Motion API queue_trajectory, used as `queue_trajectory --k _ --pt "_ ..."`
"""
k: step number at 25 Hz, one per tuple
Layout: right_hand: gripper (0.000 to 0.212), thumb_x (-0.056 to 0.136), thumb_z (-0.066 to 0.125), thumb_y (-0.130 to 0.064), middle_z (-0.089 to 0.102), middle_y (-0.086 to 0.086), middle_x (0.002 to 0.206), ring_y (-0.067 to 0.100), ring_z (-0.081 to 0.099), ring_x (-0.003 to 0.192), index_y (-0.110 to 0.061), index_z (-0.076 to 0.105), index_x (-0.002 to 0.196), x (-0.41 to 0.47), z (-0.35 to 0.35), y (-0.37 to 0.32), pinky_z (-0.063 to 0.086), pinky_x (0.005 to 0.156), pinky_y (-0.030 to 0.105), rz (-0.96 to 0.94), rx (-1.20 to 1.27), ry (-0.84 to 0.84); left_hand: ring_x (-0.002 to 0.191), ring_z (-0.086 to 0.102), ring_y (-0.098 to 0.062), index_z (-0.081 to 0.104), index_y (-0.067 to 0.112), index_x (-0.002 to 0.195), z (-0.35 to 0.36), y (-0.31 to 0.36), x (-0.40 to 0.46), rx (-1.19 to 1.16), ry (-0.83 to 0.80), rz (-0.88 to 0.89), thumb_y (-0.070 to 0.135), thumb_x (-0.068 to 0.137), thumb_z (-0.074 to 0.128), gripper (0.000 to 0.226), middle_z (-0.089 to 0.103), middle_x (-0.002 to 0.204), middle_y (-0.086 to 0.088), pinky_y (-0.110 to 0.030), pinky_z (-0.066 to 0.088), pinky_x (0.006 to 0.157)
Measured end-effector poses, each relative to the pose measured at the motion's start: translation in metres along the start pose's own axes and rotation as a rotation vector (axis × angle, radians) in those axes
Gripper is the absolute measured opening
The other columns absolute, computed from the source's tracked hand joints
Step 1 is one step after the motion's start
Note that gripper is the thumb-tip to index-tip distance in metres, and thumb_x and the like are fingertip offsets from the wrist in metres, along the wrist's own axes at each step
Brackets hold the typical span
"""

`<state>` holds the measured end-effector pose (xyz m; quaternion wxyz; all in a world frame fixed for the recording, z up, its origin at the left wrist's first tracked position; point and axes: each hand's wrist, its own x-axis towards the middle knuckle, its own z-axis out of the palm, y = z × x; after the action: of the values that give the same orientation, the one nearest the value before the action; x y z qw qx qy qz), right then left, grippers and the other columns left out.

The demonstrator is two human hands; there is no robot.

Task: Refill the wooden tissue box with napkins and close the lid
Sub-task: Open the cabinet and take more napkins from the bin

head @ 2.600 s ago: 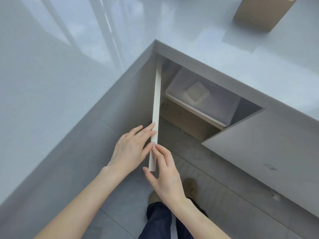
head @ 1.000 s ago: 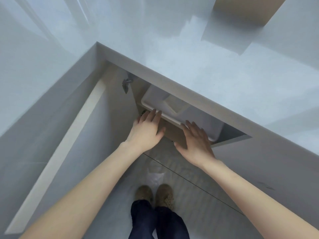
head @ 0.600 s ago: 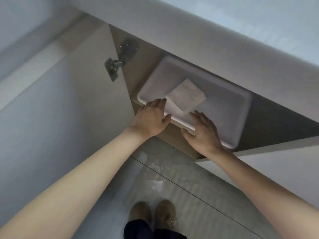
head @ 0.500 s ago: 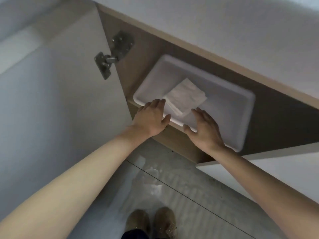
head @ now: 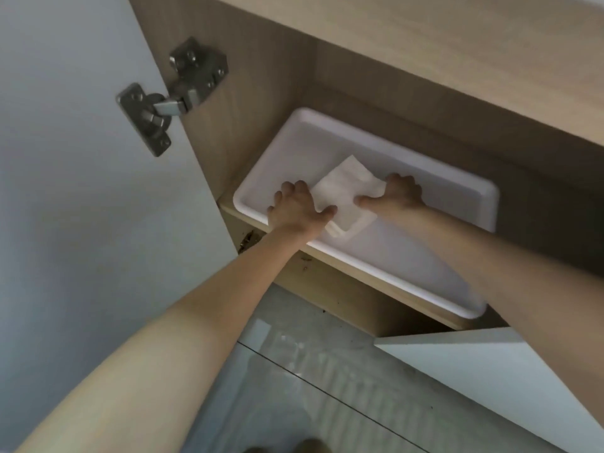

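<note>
Both bare forearms reach forward and away from the camera, converging toward the middle of the view. The left hand (head: 298,209) lies palm down, knuckles up, fingers curled slightly and the thumb stretched out to the right. The right hand (head: 394,196) sits just beside it, a little farther forward, its fingers bent under and the thumb pointing left toward the other thumb. The two thumbs are near each other but apart. Both wrists are straight.
</note>
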<state>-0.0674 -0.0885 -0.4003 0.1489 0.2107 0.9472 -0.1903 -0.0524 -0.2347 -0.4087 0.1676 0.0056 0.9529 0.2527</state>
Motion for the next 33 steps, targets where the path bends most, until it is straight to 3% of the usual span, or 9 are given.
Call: queue_trajectory --k 6,9,14,17,21,23,26,29,33 --pt "0.071 0.075 0.073 -0.035 0.047 0.016 0.136 0.032 0.045 0.125 -0.004 0.041 0.131 0.019 0.000 -0.002 0.041 0.104 0.038 0.054 0.070 -0.106 0.122 0.037 -0.030 0.041 0.009 0.126 0.002 0.006 0.012 -0.095 -0.051 -0.074 0.034 0.082 0.060 0.055 0.043 0.131 -0.012 -0.039 0.036 0.097" --pt "0.070 0.071 0.076 -0.029 0.050 0.016 0.134 0.030 0.052 0.119 -0.005 0.045 0.128 0.014 -0.001 -0.002 0.047 0.095 0.034 0.102 0.211 -0.133 0.118 0.040 -0.030 0.044 0.011 0.123 -0.001 0.006 0.015 -0.141 -0.141 -0.100 0.028 0.080 0.062 0.050 0.046 0.126 -0.012 -0.039 0.038 0.097" --pt "0.056 0.077 0.072 -0.021 0.057 0.008 0.126 0.023 0.055 0.113 -0.006 0.049 0.126 -0.024 -0.024 -0.004 0.043 0.079 0.024 0.023 0.457 -0.148 0.094 0.046 -0.019 0.041 0.008 0.123 -0.022 0.007 -0.012 -0.575 -0.140 -0.154 0.014 0.082 0.061 0.046 0.051 0.110 -0.006 -0.026 0.042 0.074" --pt "0.051 0.079 0.070 -0.024 0.058 0.001 0.115 0.016 0.053 0.103 -0.011 0.050 0.124 -0.071 -0.037 -0.002 0.043 0.069 0.018 0.027 0.634 -0.263 0.106 0.056 -0.023 0.045 0.006 0.124 -0.047 0.001 -0.047 -0.944 -0.190 -0.234 0.012 0.084 0.061 0.044 0.057 0.115 -0.007 -0.029 0.049 0.087" --pt "0.042 0.085 0.065 -0.019 0.063 0.001 0.118 0.017 0.057 0.110 -0.012 0.052 0.125 -0.128 -0.033 0.000 0.047 0.099 0.034 0.038 0.850 -0.453 0.108 0.060 -0.022 0.054 0.012 0.118 -0.064 -0.012 -0.102 -1.156 -0.347 -0.238 0.017 0.089 0.055 0.029 0.063 0.116 -0.006 -0.030 0.050 0.086" --pt "0.038 0.089 0.059 -0.021 0.065 -0.001 0.116 0.015 0.060 0.107 -0.014 0.053 0.126 -0.154 -0.026 -0.004 0.046 0.100 0.036 0.049 0.915 -0.502 0.107 0.062 -0.021 0.056 0.015 0.118 -0.068 -0.016 -0.124 -1.104 -0.302 -0.311 0.025 0.088 0.058 0.032 0.065 0.117 -0.003 -0.034 0.051 0.091" --pt "0.043 0.089 0.051 -0.042 0.063 -0.001 0.123 0.018 0.058 0.113 -0.021 0.052 0.127 -0.189 -0.016 -0.008 0.043 0.104 0.041 0.083 0.887 -0.498 0.104 0.063 -0.018 0.057 0.018 0.118 -0.078 -0.025 -0.156 -1.003 -0.222 -0.363 0.031 0.086 0.059 0.034 0.067 0.116 -0.001 -0.035 0.050 0.093" --pt "0.055 0.082 0.046 -0.056 0.062 -0.002 0.125 0.018 0.057 0.115 -0.023 0.055 0.125 -0.219 -0.025 -0.012 0.040 0.107 0.042 0.155 0.892 -0.462 0.099 0.067 -0.015 0.062 0.017 0.109 -0.097 -0.031 -0.186 -1.187 -0.295 -0.363 0.026 0.088 0.057 0.024 0.070 0.112 -0.003 -0.032 0.053 0.090" --pt "0.023 0.095 0.043 -0.036 0.064 -0.007 0.120 0.012 0.058 0.113 -0.029 0.060 0.109 -0.261 -0.059 -0.015 0.038 0.108 0.038 0.141 0.975 -0.442 0.088 0.070 -0.012 0.065 0.017 0.102 -0.125 -0.026 -0.218 -1.349 -0.395 -0.427 0.029 0.074 0.061 0.031 0.075 0.096 0.002 -0.024 0.057 0.078"
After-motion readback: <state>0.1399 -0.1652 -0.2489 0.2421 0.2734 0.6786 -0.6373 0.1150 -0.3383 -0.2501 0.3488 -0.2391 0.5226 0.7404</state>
